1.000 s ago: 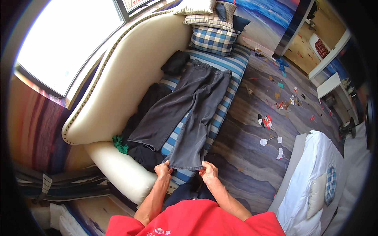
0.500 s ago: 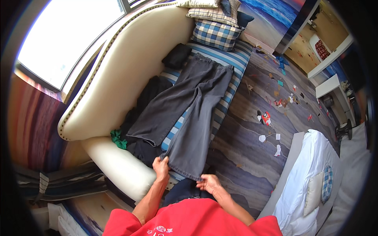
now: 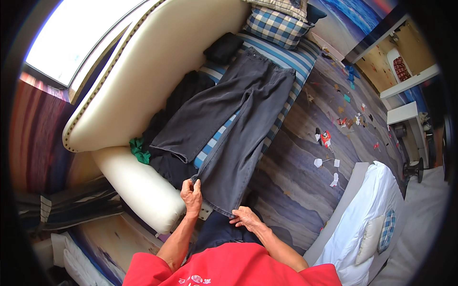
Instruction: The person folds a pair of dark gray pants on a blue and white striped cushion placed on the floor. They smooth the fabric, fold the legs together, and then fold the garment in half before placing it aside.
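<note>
A pair of dark grey trousers (image 3: 238, 119) lies spread flat on a blue-and-white striped sofa seat (image 3: 288, 59), waist toward the far end, legs toward me. My left hand (image 3: 192, 195) pinches the hem corner of the nearer trouser leg. At the other corner of the same hem, my right hand (image 3: 244, 218) grips the cloth with curled fingers. The other leg lies splayed to the left, over dark clothes (image 3: 174, 102).
The cream sofa back (image 3: 157, 62) and its rounded arm (image 3: 138, 186) curve along the left. A checked cushion (image 3: 274, 26) and a black bundle (image 3: 223, 47) sit at the far end. Paper scraps (image 3: 329, 162) litter the patterned floor; white bedding (image 3: 367, 224) lies at right.
The camera has moved closer over the sofa. My right hand dropped from the hem at 1.0 s ago and now holds the lower hem corner; my left hand stays on the hem.
</note>
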`<state>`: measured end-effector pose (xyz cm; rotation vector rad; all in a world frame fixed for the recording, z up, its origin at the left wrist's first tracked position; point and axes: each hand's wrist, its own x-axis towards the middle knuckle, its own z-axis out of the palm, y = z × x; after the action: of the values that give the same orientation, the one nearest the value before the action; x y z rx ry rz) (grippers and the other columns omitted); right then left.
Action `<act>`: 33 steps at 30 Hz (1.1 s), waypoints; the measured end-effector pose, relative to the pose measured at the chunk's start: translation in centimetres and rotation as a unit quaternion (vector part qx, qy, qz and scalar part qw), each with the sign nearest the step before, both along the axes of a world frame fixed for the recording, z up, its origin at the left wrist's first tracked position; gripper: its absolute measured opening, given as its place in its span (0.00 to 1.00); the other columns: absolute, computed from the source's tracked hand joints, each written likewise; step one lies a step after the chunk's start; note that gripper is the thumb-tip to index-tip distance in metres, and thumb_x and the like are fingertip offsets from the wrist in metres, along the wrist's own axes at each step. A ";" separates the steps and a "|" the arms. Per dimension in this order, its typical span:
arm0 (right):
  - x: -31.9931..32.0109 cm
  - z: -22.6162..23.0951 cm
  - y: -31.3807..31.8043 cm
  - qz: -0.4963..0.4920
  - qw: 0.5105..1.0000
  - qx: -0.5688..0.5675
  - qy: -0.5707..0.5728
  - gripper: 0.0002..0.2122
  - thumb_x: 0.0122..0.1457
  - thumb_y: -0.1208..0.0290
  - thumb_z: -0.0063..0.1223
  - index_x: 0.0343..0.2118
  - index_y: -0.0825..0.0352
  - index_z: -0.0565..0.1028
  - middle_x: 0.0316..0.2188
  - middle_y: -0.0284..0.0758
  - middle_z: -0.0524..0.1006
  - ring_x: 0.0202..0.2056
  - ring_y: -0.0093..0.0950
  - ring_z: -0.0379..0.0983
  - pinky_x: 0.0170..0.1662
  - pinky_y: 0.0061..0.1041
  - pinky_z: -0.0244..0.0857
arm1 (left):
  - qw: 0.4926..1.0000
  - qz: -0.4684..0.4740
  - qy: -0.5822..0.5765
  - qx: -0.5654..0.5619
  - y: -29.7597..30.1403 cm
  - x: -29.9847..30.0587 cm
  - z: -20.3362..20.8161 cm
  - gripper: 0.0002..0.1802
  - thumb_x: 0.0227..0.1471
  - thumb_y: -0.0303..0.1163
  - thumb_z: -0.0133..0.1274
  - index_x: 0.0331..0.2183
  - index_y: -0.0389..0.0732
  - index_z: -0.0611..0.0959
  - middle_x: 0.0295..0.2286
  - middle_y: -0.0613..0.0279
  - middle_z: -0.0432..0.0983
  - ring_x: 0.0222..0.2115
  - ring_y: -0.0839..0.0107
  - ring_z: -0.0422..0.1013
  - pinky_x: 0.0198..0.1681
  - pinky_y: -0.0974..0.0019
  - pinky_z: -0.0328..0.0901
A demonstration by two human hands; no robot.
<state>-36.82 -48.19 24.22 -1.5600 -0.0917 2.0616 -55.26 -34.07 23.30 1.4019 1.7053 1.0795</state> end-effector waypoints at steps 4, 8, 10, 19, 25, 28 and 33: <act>0.1 -0.2 0.2 0.044 0.999 0.005 -0.016 0.12 0.57 0.64 0.53 0.31 0.68 0.69 0.31 0.40 0.77 0.30 0.30 0.79 0.28 0.24 0.70 | 0.995 0.022 -0.008 -0.096 -1.3 -1.3 -0.8 0.16 0.49 0.27 0.59 0.20 0.38 0.67 0.16 0.70 0.60 0.18 0.81 0.56 0.20 0.72 0.55; 0.4 -1.6 -1.8 0.051 0.996 -0.066 -0.034 0.10 0.54 0.66 0.53 0.30 0.69 0.70 0.30 0.43 0.79 0.28 0.30 0.79 0.27 0.25 0.71 | 0.986 -0.001 0.007 -0.167 -4.7 -2.6 -2.9 0.16 0.47 0.29 0.60 0.19 0.37 0.69 0.14 0.68 0.63 0.18 0.80 0.58 0.21 0.68 0.59; 1.7 -2.2 -2.8 -0.003 0.997 -0.072 -0.028 0.09 0.54 0.67 0.53 0.29 0.69 0.71 0.29 0.43 0.79 0.27 0.32 0.79 0.27 0.25 0.71 | 0.980 -0.043 -0.026 -0.191 -5.8 -1.4 -3.6 0.17 0.47 0.29 0.60 0.19 0.37 0.69 0.14 0.69 0.62 0.18 0.81 0.58 0.20 0.69 0.58; 7.0 6.2 -4.2 -0.127 0.974 0.161 -0.097 0.09 0.57 0.71 0.52 0.23 0.68 0.72 0.23 0.39 0.77 0.26 0.30 0.77 0.29 0.23 0.68 | 0.953 -0.267 -0.142 -0.026 -3.2 8.1 8.7 0.14 0.48 0.27 0.61 0.20 0.38 0.71 0.13 0.67 0.59 0.15 0.81 0.55 0.17 0.70 0.53; 3.1 0.9 -5.5 0.043 0.990 0.078 -0.108 0.14 0.61 0.63 0.51 0.25 0.69 0.73 0.25 0.37 0.78 0.26 0.26 0.77 0.28 0.22 0.68 | 0.991 -0.046 -0.085 -0.094 -3.2 2.9 4.4 0.20 0.53 0.31 0.59 0.19 0.39 0.65 0.14 0.71 0.56 0.18 0.81 0.52 0.18 0.70 0.53; 0.6 -2.3 -4.0 0.086 0.989 0.049 -0.113 0.15 0.61 0.62 0.50 0.25 0.69 0.73 0.25 0.38 0.78 0.26 0.26 0.77 0.26 0.23 0.68 | 0.996 -0.007 0.007 -0.090 -3.1 -1.3 0.4 0.21 0.53 0.33 0.59 0.19 0.39 0.65 0.15 0.70 0.56 0.19 0.79 0.53 0.21 0.68 0.55; -1.5 -5.5 -2.5 0.162 0.978 -0.004 -0.129 0.15 0.61 0.59 0.49 0.28 0.68 0.74 0.26 0.36 0.78 0.26 0.25 0.76 0.25 0.22 0.68 | 0.977 0.074 0.094 -0.176 -4.8 -5.8 -7.8 0.20 0.55 0.36 0.56 0.20 0.37 0.67 0.14 0.65 0.61 0.17 0.72 0.57 0.22 0.64 0.58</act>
<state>-38.35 -50.69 18.72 -1.9155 -0.4623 2.0829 -61.06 -38.88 15.54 1.1938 2.0476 0.6889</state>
